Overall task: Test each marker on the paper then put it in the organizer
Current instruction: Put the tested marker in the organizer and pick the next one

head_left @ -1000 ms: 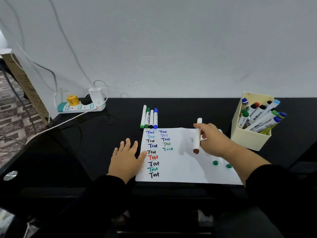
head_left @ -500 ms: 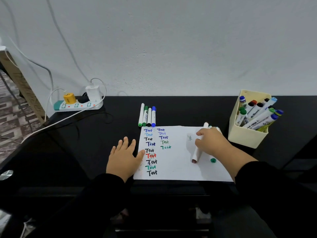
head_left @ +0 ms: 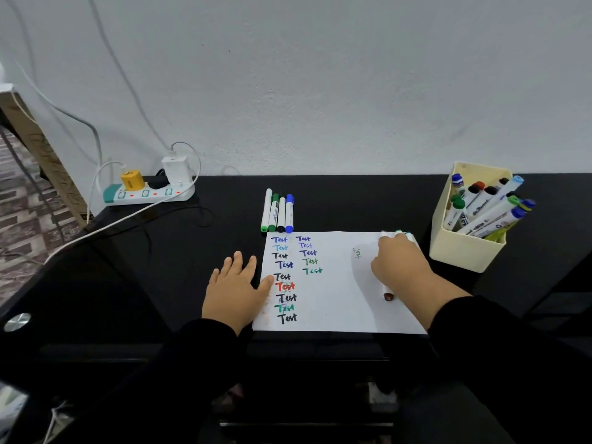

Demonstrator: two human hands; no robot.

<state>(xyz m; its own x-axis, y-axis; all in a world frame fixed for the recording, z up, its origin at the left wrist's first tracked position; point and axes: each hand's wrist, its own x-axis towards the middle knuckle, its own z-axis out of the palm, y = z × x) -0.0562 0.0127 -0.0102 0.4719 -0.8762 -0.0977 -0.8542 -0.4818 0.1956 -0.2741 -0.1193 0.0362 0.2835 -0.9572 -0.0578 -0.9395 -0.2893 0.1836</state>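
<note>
One second on, the right hand (head_left: pixel 398 262) has laid the brown marker (head_left: pixel 388 294) on the paper (head_left: pixel 333 299), fingers curled over it, untested; left hand (head_left: pixel 235 291) flat.

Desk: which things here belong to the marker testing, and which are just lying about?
Job: paper; four markers behind it; brown-capped marker under the right hand; organizer; left hand steadying the paper.
Lying about: power strip; chargers; cables.
</note>
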